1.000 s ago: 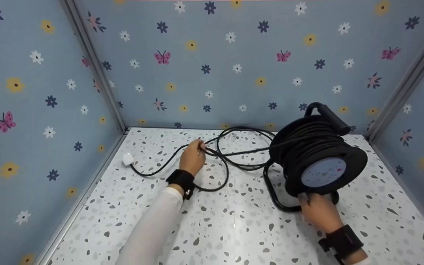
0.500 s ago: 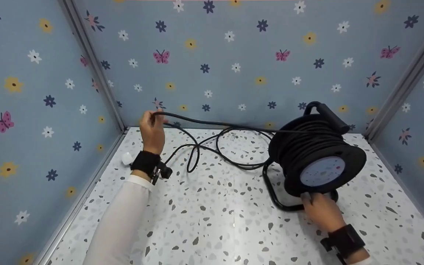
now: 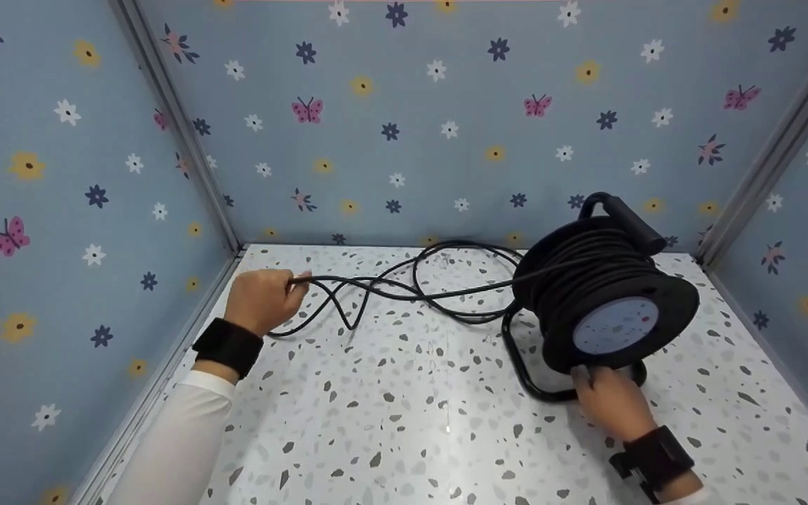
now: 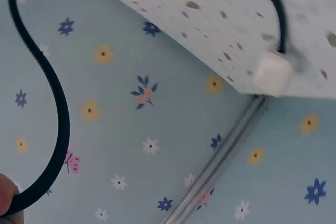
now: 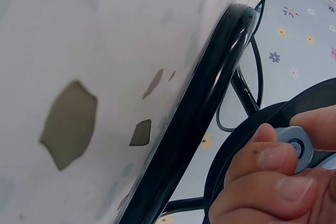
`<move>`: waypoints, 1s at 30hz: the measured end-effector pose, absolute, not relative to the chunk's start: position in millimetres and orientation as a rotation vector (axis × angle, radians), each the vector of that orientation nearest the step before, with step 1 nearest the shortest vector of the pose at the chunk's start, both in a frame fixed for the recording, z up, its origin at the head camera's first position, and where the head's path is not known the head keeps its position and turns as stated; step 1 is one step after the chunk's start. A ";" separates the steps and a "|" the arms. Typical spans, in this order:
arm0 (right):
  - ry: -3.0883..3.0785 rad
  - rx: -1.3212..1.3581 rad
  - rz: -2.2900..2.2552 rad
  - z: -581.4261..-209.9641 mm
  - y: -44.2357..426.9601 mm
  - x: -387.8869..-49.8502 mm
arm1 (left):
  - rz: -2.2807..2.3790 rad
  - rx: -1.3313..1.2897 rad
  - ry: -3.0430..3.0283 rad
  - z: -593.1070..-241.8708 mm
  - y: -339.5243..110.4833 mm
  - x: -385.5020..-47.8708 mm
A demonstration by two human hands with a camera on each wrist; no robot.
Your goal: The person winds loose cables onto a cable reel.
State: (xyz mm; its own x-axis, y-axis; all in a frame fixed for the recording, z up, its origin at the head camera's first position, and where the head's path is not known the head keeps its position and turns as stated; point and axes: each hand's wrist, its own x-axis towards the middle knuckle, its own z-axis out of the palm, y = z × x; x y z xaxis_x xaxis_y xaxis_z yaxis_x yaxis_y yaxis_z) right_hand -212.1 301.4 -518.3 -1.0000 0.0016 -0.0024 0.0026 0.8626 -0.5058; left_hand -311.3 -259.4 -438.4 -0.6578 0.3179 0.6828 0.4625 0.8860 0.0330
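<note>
1. Cable reel (image 3: 606, 289) on the right half of the speckled table (image 3: 404, 435), raised in a tubular stand (image 3: 524, 372); presumably placed there to suit the right hand (image 3: 611, 400), leaving the left side for slack.
2. Right hand at the lower edge of the near flange, thumb and fingers curled round a small grey knob (image 5: 300, 135); likely a hold for governing the turn of the drum.
3. Cable (image 3: 467, 290) running leftward off the winding to the left hand (image 3: 264, 300), fingers closed on it in a pinch; by the look of it, a grip for guiding the strand and limiting its sag.
4. Reel black nearly throughout, thickly wound between two broad flanges and tilted to show a pale round panel (image 3: 616, 326) with a red spot; finer details too small to tell. Curved handle (image 3: 634, 226) at the top, with a thick grip; glossy bars below.
5. Remaining slack in loose loops and crossings towards the back edge of the table.
6. White plug (image 4: 273, 73) near the table's back left corner, visible from the left wrist, hidden by the left hand in the head view.
7. Black straps (image 3: 230, 347) on both wrists; floral walls (image 3: 446, 161) at the back and sides.
</note>
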 end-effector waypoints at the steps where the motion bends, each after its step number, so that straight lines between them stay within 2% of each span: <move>1: 3.033 0.007 -0.819 -517.7 301.5 -212.0 | -0.178 -0.586 -2.392 -443.7 -260.9 -308.8; 6: 3.043 0.000 -0.806 -515.1 299.4 -212.3 | 0.014 -0.740 -2.639 -470.7 -258.2 -299.0; 17: 2.989 0.029 -0.938 -513.8 286.3 -209.7 | -0.197 -0.943 -2.673 -522.9 -244.4 -285.1; 24: 2.983 0.010 -0.964 -508.9 279.0 -207.7 | -0.242 -1.044 -2.675 -532.6 -224.8 -275.1; 30: 2.937 -0.041 -1.034 -498.1 269.0 -207.1 | -0.261 -1.015 -2.690 -533.1 -207.0 -268.6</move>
State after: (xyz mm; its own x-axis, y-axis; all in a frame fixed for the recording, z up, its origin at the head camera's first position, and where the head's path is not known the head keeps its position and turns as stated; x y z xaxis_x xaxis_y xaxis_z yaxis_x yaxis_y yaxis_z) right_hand -207.1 269.0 -498.1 -0.9993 -0.0339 -0.0173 -0.0155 0.7794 -0.6263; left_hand -268.6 -207.0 -533.1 -0.7243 0.6219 0.2977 0.6676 0.7405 0.0774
